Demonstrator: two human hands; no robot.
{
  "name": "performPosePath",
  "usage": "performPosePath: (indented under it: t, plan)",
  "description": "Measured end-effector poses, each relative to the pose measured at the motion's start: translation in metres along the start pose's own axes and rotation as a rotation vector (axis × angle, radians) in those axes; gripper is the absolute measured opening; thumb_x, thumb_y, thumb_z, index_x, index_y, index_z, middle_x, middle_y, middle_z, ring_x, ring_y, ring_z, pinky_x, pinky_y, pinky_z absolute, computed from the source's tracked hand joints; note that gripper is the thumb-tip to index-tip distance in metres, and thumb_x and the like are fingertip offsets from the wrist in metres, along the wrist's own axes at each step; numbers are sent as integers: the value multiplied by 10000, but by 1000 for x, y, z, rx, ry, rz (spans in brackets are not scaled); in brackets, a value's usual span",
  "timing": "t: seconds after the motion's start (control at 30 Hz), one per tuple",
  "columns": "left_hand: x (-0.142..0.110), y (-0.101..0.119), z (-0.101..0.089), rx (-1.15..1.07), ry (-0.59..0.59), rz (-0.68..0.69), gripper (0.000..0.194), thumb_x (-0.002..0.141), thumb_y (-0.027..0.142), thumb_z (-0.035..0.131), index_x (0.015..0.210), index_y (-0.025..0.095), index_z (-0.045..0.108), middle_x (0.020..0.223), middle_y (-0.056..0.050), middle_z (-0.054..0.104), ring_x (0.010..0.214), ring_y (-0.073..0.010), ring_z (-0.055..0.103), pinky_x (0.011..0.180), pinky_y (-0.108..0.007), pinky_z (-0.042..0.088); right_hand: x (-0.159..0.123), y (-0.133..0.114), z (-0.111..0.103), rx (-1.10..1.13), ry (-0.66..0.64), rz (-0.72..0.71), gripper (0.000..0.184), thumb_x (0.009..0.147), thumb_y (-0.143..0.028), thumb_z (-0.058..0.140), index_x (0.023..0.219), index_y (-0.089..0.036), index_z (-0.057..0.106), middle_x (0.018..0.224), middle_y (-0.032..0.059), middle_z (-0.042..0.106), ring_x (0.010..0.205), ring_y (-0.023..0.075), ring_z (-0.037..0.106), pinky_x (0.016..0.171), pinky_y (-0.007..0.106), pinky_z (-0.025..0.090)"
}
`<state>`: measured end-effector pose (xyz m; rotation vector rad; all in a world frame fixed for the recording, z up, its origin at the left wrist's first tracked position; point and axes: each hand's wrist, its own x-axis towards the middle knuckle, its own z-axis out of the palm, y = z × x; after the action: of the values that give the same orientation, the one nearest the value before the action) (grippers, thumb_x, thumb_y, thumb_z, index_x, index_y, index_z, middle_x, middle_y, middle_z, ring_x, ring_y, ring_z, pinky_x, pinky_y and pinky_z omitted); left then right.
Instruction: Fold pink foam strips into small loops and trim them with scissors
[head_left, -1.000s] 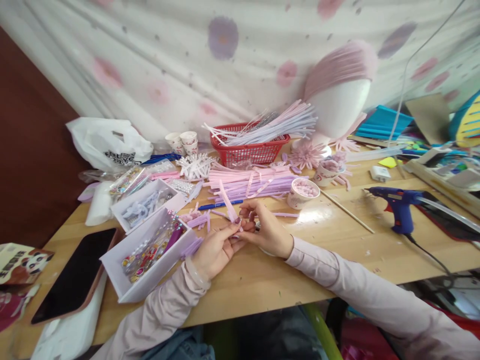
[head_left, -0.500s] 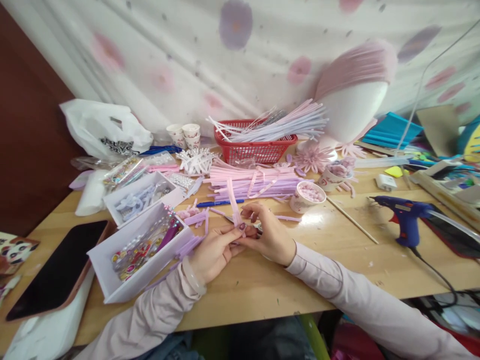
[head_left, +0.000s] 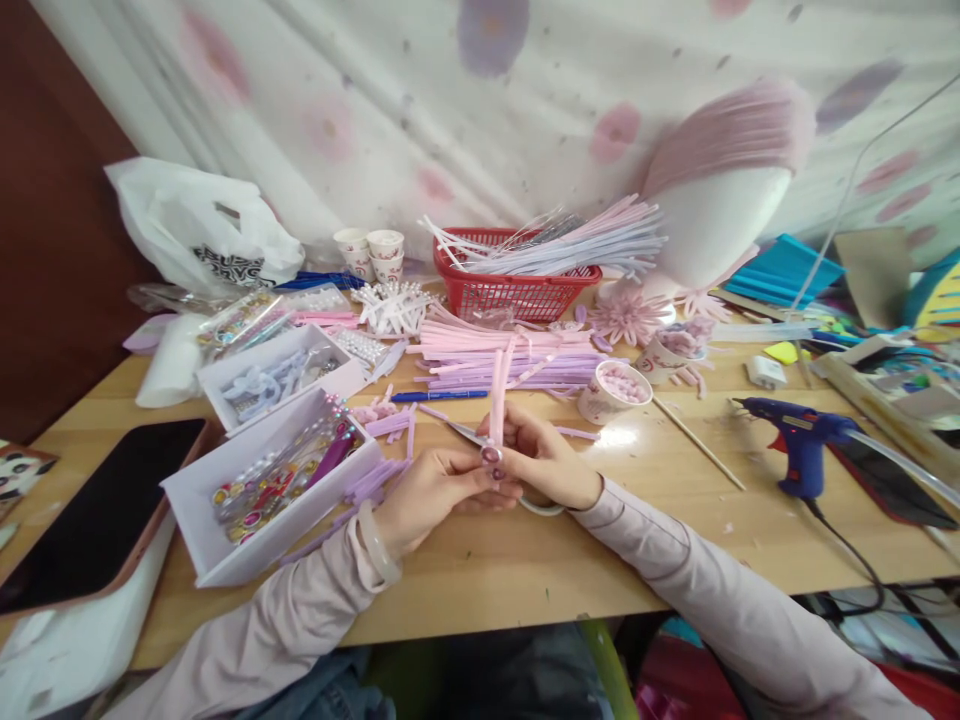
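Note:
Upright between my two hands stand a few pink pipe cleaners [head_left: 498,395], pinched near their lower end. My left hand [head_left: 435,490] is closed, its fingertips at the base of the strips. Against it my right hand [head_left: 553,462] is closed on the same strips from the other side. Small shiny purple-pink pieces [head_left: 492,455] show at the pinch; whether they are beads or nail decoration I cannot tell. Scissors [head_left: 468,434] lie behind the hands, with their handle loop partly hidden under my right hand.
Two white boxes [head_left: 281,520] of beads and trims stand at left, beside a phone [head_left: 105,510]. Behind lie bundled pipe cleaners [head_left: 517,370] and a red basket [head_left: 517,298]. A paper cup [head_left: 615,395], wooden stick [head_left: 701,445] and blue glue gun [head_left: 802,440] are at right.
My hands have shifted slightly right and closer together. The pipe cleaners have turned more upright, and my right hand's fingers have closed in behind them. The view has shifted slightly.

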<state>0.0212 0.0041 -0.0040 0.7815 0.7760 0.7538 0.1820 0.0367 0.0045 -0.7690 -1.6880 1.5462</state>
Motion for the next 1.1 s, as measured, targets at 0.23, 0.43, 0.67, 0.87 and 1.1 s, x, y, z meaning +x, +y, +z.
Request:
performPosePath:
  t: [0.23, 0.43, 0.67, 0.87, 1.1]
  plan:
    - [-2, 6, 6, 129, -6, -17, 270, 650, 313, 748, 800, 92, 707, 719, -125, 728, 684, -232, 693, 760, -370, 510, 1, 8, 3, 69, 59, 114, 315, 695, -389, 702, 726, -157, 492, 574, -46, 525, 470, 62, 463, 440, 189, 383]
    - [-4, 8, 1, 85, -93, -44, 256, 710, 316, 701, 855, 105, 696, 830, -141, 730, 788, -241, 692, 818, -383, 497, 0, 5, 1, 85, 49, 112, 299, 685, -354, 718, 712, -148, 504, 561, -51, 517, 468, 58, 464, 437, 180, 376]
    - [-2, 3, 0, -8, -198, -31, 257, 723, 305, 695, 889, 109, 707, 921, -150, 716, 921, -265, 661, 892, -408, 465, -2, -1, 0, 73, 6, 39, 252, 719, -337, 693, 669, -150, 531, 578, -32, 538, 492, 76, 494, 454, 196, 412]
    - [0, 0, -2, 13, -157, -70, 242, 691, 317, 721, 819, 111, 714, 830, -133, 728, 822, -240, 683, 847, -383, 485, -3, 2, 2, 70, -7, 67, 264, 750, -360, 661, 676, -157, 509, 563, -38, 507, 475, 71, 463, 441, 194, 383]
    - [1, 7, -3, -111, -10, 22, 205, 697, 274, 719, 812, 105, 708, 824, -110, 725, 805, -216, 676, 745, -302, 497, -1, 1, -4, -360, 29, -196, 659, 596, -466, 766, 1095, -193, 433, 919, 48, 528, 789, 168, 546, 645, 292, 478]
